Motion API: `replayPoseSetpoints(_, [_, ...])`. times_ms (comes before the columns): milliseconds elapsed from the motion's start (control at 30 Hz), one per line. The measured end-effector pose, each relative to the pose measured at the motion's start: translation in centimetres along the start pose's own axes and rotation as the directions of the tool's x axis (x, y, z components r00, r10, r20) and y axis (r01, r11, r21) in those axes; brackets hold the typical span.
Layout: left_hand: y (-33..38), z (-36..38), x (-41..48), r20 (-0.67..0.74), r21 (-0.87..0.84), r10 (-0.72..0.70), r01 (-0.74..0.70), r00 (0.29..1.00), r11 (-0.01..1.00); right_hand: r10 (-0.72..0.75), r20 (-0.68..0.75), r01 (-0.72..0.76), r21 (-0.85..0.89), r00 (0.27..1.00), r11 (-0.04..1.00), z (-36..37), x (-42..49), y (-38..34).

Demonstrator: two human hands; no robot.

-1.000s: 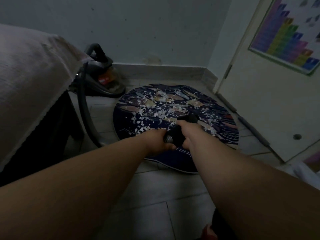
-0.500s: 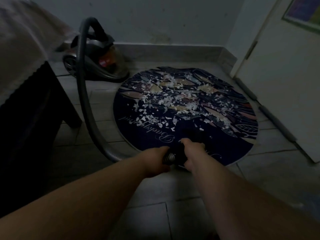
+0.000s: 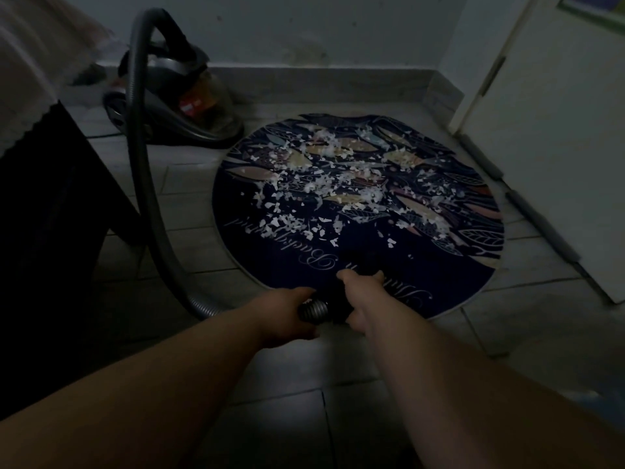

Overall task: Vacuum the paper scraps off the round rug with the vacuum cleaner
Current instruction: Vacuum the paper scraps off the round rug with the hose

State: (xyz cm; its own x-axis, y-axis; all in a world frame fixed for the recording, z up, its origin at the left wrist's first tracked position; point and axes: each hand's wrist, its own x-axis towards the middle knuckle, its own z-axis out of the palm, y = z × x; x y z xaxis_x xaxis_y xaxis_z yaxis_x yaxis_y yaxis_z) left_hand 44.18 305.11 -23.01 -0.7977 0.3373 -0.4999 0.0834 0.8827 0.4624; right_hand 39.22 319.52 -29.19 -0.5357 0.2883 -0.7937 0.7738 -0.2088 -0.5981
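On the floor by the door, scraps (image 3: 324,184) cover the middle and far rug (image 3: 270,255), only its near strip bare; the left hand (image 3: 287,316) grips the hose (image 3: 136,130), the right hand (image 3: 363,296) the black handle (image 3: 338,304), so most vacuuming appears left.

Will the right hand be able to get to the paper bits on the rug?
Probably yes. The right hand grips the vacuum handle, the left hand the hose, at the near edge of the rug; only bare rug lies before the nearest paper scraps.
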Motion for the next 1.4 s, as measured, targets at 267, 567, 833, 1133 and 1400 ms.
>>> replayPoseSetpoints(267, [-1.4,0.3,-0.5,-0.021,-0.007,0.021,-0.022,1.000,1.000,-0.043,-0.023,0.044,0.025,0.999,0.999,0.6,-0.4,0.8])
replayPoseSetpoints(567, [-1.8,0.6,0.3,-0.055,-0.012,0.000,0.000,0.998,1.000,-0.054,0.002,0.055,-0.028,0.999,0.998,0.8,0.4,0.0])
replayPoseSetpoints(833, [-2.8,0.0,0.6,-0.062,-0.061,-0.017,0.013,0.998,0.998,-0.042,0.021,0.044,-0.076,0.999,0.996,2.0,0.4,-0.8])
replayPoseSetpoints(1133, [-1.8,0.4,2.1,-0.026,-0.068,-0.022,0.020,0.999,0.998,-0.045,-0.045,0.042,-0.067,0.998,0.997,0.8,0.6,-1.6])
replayPoseSetpoints(1400, [-3.9,-1.1,0.5,-0.081,-0.063,-0.086,0.081,0.993,0.995,-0.051,0.118,0.062,-0.089,0.992,0.994,4.1,-0.4,-2.0])
